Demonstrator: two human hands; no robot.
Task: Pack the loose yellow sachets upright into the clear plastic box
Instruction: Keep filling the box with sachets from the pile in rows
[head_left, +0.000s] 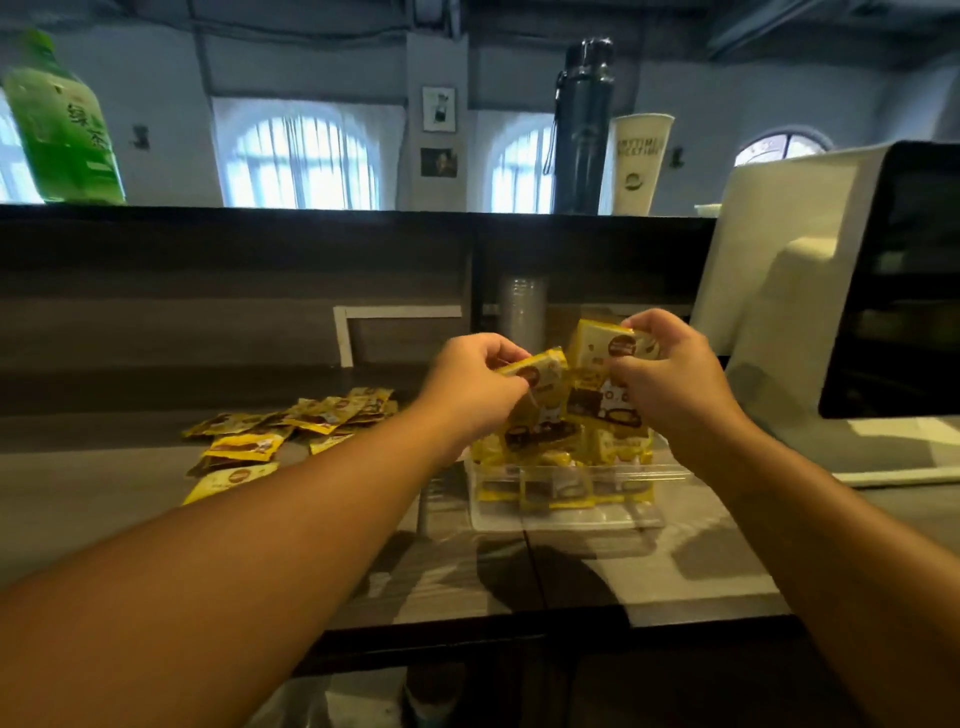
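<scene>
Sachets are in both my hands just above the clear plastic box, which sits on the tabletop in front of me and already holds a row of yellow packets standing on edge. My left hand has its grip pinched on the top of a small stack, thumb on the near side and fingers curled over the far side. My right hand grips a second stack held a little higher, fingers wrapped round its upper edge. Neither grip is empty.

To do this step well, I judge I should square each stack before lowering it, so the bottom edges line up and go in together. I would bring the left stack down first into whatever gap is left among the standing packets, keeping it vertical, and use the right stack to press the row tight so nothing slumps flat. How much room is left in the box I cannot tell; my hands cover the far part of it.

More loose sachets lie scattered flat on the tabletop to the left, well apart from the box, so there is packing left to do after these go in.
</scene>
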